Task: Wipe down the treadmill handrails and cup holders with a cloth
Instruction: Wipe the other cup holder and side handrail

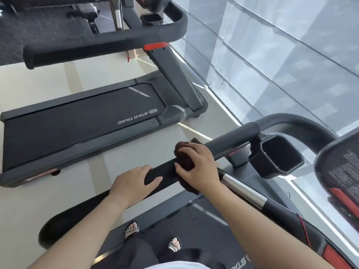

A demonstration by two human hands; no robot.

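The handrail is the landmark. On it, the right hand presses a dark cloth, and the left hand grips just behind, so that stretch is blocked. Ahead of the cloth the handrail runs bare up to the bend. The cup holder hangs close beside that bare part, and the chrome bar crowds the inner side. Beyond the handrail's outer side lies open floor.
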